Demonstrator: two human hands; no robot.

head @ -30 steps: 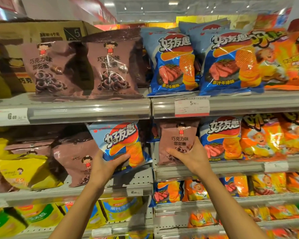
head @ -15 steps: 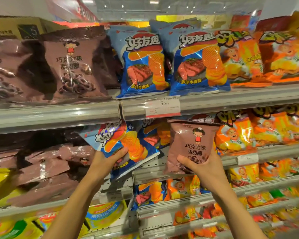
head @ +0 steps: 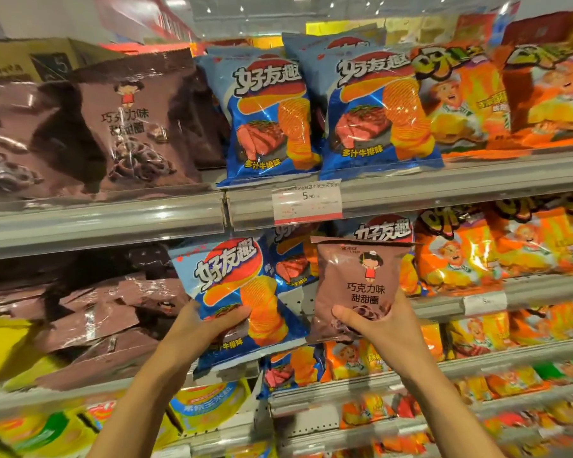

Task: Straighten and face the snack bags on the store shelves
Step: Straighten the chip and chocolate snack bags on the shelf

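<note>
My left hand (head: 202,328) grips the lower part of a blue chip bag (head: 232,292), held off the shelf and tilted to the right. My right hand (head: 377,328) grips the bottom of a small brown chocolate-ring bag (head: 358,279), held upright in front of the middle shelf (head: 444,305). Both bags face me, side by side and a little apart. Behind them more blue chip bags (head: 291,266) stand on the middle shelf. Brown bags (head: 96,322) lie flat and jumbled on the middle shelf at the left.
The top shelf (head: 411,190) carries upright brown bags (head: 133,127), two blue bags (head: 377,117) and orange bags (head: 470,100). A price tag (head: 306,201) hangs on its rail. Orange bags (head: 460,256) fill the right; yellow bags (head: 0,348) sit far left.
Both hands have pulled their bags off the middle shelf toward me. The brown bag came out from among the blue bags; the blue bag left the brown section. The view shifted right.
</note>
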